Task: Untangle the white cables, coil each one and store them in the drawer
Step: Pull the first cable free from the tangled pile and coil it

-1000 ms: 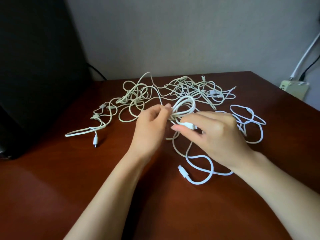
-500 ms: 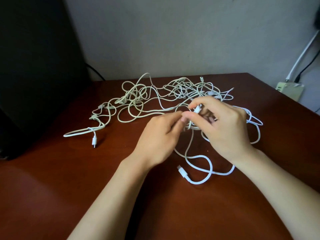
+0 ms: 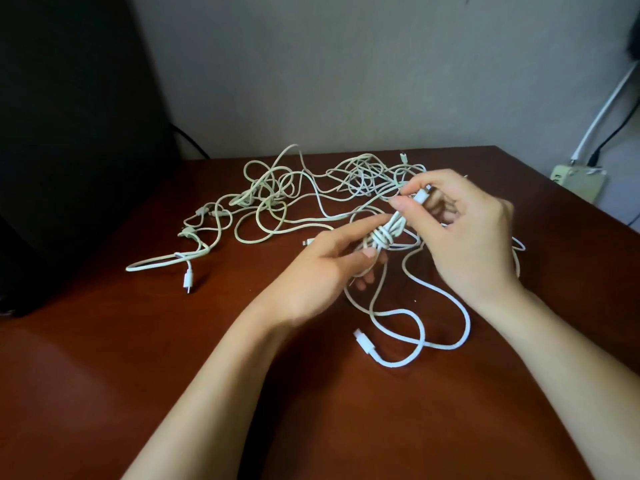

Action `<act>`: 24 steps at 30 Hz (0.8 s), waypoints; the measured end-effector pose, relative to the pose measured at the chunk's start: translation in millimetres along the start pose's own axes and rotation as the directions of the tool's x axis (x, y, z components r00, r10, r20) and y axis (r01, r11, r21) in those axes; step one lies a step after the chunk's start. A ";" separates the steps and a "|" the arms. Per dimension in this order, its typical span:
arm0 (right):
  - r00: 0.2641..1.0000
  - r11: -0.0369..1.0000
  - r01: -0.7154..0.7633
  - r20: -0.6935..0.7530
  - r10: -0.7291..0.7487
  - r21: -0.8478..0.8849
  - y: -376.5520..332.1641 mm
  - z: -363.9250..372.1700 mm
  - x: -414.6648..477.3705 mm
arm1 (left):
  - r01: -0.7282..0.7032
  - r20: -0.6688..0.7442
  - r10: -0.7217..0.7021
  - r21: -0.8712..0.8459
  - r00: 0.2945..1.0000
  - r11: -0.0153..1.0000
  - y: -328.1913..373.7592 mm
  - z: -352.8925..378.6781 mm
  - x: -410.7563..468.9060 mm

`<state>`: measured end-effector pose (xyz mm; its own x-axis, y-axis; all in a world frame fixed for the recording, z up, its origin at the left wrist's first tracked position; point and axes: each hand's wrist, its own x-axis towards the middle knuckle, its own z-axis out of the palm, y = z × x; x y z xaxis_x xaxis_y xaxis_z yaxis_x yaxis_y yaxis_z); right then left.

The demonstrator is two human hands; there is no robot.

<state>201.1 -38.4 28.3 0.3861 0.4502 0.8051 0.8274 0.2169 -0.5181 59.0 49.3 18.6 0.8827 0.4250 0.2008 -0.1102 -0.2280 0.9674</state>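
A tangle of off-white cables (image 3: 277,202) sprawls over the back of the brown table (image 3: 104,375). A brighter white cable (image 3: 429,344) loops toward me, its plug (image 3: 363,341) lying on the wood. My left hand (image 3: 322,268) grips a small wound bundle of this white cable (image 3: 384,237) between thumb and fingers. My right hand (image 3: 464,233) pinches the cable's other plug (image 3: 422,195) just above the bundle. No drawer is in view.
A large black object (image 3: 69,133) stands at the left edge of the table. A beige power strip (image 3: 578,178) with white and black leads sits by the wall at the far right. One loose off-white plug (image 3: 188,280) lies at the left.
My right hand has lifted the plug up and back over the bundle, winding the cable around it. My left hand has shifted right, keeping hold of the bundle.
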 end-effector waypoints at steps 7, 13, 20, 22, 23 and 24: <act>0.996 0.996 0.088 0.000 -0.088 -0.021 0.6 1.1 -0.6 | 0.000 0.005 0.001 -0.098 1.000 0.995 5.0 -5.8 -3.3; 0.962 0.958 0.270 0.077 -0.263 -0.098 2.4 2.5 -5.5 | 0.021 -0.072 -0.028 -0.099 0.997 0.995 3.4 -6.7 -2.1; 0.916 0.915 0.393 0.128 -0.381 -0.092 -5.5 4.4 -8.8 | 0.042 -0.010 -0.042 0.026 0.999 0.999 3.0 -4.3 -1.7; 0.909 0.910 0.407 0.137 -0.394 -0.081 -8.0 4.5 -9.1 | 0.037 -0.002 -0.037 0.029 0.999 0.999 3.2 -2.6 -1.8; 0.910 0.912 0.403 0.138 -0.390 -0.078 -8.8 4.4 -9.4 | 0.031 -0.008 -0.031 0.024 0.999 0.999 3.6 -2.2 -1.9; 0.915 0.917 0.393 0.137 -0.380 -0.076 -9.4 4.2 -9.4 | 0.028 -0.013 -0.028 0.017 1.000 0.999 4.5 -2.0 -2.3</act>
<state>188.0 -41.0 24.4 -0.0174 0.4480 0.8938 0.9409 0.3098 -0.1370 55.6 49.0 22.8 0.8793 0.4426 0.1758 -0.0774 -0.2313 0.9698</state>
